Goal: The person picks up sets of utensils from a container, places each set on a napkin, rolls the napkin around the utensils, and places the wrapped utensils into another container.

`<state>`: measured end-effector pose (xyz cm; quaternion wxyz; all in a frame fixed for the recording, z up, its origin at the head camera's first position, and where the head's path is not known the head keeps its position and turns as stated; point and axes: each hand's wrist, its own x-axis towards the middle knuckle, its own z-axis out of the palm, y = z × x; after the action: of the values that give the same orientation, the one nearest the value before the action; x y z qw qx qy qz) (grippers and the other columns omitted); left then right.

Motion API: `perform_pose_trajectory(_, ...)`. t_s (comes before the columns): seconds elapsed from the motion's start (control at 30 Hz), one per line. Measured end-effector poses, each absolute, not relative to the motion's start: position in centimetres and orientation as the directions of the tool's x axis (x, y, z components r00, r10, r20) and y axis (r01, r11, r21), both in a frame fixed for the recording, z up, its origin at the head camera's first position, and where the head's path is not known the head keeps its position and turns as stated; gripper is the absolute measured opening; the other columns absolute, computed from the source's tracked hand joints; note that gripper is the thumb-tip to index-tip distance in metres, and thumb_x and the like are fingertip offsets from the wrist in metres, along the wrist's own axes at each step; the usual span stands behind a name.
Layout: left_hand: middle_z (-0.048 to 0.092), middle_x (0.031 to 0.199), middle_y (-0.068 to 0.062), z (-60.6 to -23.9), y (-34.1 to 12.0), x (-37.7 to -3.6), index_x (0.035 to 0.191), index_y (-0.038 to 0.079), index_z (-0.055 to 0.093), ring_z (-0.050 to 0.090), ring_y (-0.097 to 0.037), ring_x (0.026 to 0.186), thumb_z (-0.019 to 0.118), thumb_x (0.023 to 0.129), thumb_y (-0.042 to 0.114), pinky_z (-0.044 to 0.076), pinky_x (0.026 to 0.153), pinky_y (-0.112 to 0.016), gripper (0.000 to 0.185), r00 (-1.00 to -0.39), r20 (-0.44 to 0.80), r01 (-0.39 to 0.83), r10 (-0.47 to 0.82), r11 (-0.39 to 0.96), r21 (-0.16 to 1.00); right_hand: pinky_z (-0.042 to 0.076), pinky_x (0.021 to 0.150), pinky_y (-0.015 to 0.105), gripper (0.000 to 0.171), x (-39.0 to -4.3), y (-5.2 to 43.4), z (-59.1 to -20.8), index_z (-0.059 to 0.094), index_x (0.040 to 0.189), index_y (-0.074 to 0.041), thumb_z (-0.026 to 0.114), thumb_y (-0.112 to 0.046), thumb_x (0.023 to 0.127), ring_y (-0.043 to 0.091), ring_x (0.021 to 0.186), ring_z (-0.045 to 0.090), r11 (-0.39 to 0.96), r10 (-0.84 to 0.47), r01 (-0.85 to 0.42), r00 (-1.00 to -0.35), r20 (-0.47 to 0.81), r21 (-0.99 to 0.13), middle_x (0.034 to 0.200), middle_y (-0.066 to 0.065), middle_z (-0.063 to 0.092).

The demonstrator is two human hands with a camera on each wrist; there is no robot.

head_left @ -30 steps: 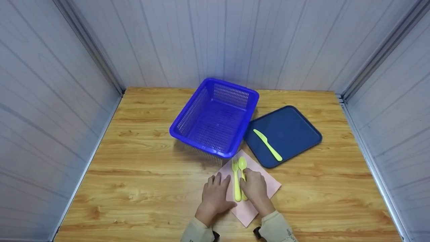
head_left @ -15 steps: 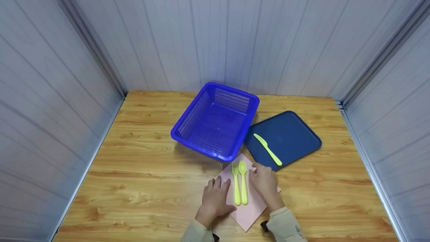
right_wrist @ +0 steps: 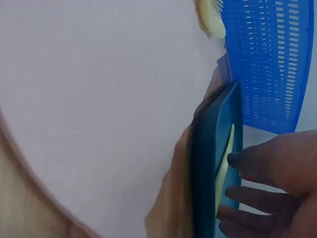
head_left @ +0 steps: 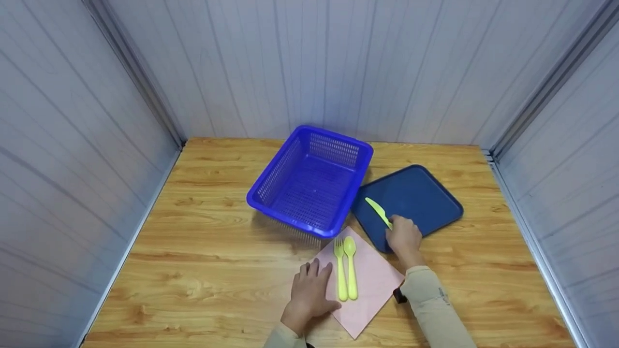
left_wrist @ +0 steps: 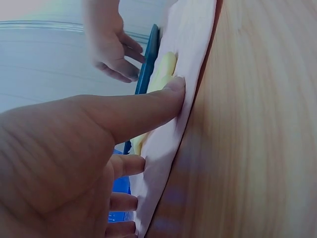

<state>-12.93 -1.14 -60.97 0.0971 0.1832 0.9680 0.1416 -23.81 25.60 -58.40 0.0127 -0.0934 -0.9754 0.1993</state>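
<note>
Right hand (head_left: 404,238) has left the napkin and swung out to the tray, and now its fingers curl over the handle end of the knife (head_left: 377,211), touching it; whether it is a firm pinch I cannot tell. Nearest us, the left hand (head_left: 309,290) lies flat with straight fingers pressing the pink napkin (head_left: 372,285) on the tabletop (head_left: 193,270). Fork (head_left: 340,268) and spoon (head_left: 350,267) lie side by side on it, handles toward the person. Further out, the knife lies on the dark blue tray (head_left: 425,198), its long axis running from the right hand up and left, blade tip toward the blue basket (head_left: 309,181). Open tabletop lies right of the napkin.
</note>
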Motion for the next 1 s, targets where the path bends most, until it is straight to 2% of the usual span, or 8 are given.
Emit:
perform_pose_trajectory(0.13,0.039,0.145,-0.021,-61.2,-1.1,-12.8,0.146,0.014,0.044,0.036,-0.042,0.128,0.079,0.067,0.060,0.040,0.097,-0.054,0.098,-0.913,-0.137,0.328,0.385,0.890,0.318,0.050,0.080,0.057,0.028,-24.4,26.3,-59.1,0.068,0.115,-0.001,0.064,-0.005,0.088,0.042,0.097,0.063,0.889,0.185,0.195,-0.981,-0.065,-0.414,0.111,0.021,0.067)
perform_pose_trajectory(0.33,0.039,0.146,-0.021,-61.0,-1.3,-13.0,0.146,0.014,0.043,0.036,-0.042,0.129,0.079,0.067,0.059,0.039,0.097,-0.055,0.097,-0.913,-0.140,0.322,0.383,0.887,0.331,0.050,0.078,0.056,0.029,-25.0,26.3,-59.8,0.070,0.111,-0.002,0.068,-0.008,0.083,0.041,0.095,0.064,0.884,0.157,0.141,-0.988,-0.001,-0.446,0.109,0.018,0.068)
perform_pose_trajectory(0.6,0.039,0.146,-0.021,-60.9,-1.3,-13.1,0.146,0.014,0.043,0.035,-0.043,0.129,0.078,0.067,0.060,0.039,0.097,-0.055,0.098,-0.911,-0.142,0.327,0.387,0.888,0.322,0.050,0.082,0.055,0.035,-24.7,25.2,-59.2,0.069,0.117,-0.003,0.069,-0.011,0.084,0.039,0.099,0.064,0.882,0.162,0.138,-0.987,0.014,-0.450,0.114,0.018,0.067)
perform_pose_trajectory(0.83,0.038,0.147,-0.021,-60.9,-1.3,-13.1,0.146,0.014,0.043,0.035,-0.043,0.130,0.078,0.068,0.061,0.038,0.098,-0.055,0.097,-0.913,-0.143,0.325,0.383,0.892,0.315,0.050,0.071,0.056,0.036,-22.6,23.4,-57.1,0.071,0.114,-0.007,0.069,-0.013,0.079,0.042,0.090,0.065,0.860,0.231,0.176,-0.971,0.057,-0.478,0.107,0.019,0.069)
perform_pose_trajectory(1.0,0.038,0.147,-0.022,-60.9,-1.3,-12.9,0.146,0.014,0.043,0.036,-0.043,0.129,0.077,0.068,0.060,0.038,0.098,-0.055,0.097,-0.910,-0.145,0.331,0.389,0.890,0.314,0.051,0.067,0.052,0.038,-20.1,21.9,-56.4,0.072,0.115,-0.011,0.073,-0.015,0.078,0.038,0.088,0.066,0.836,0.231,0.172,-0.972,0.051,-0.521,0.105,0.016,0.070)
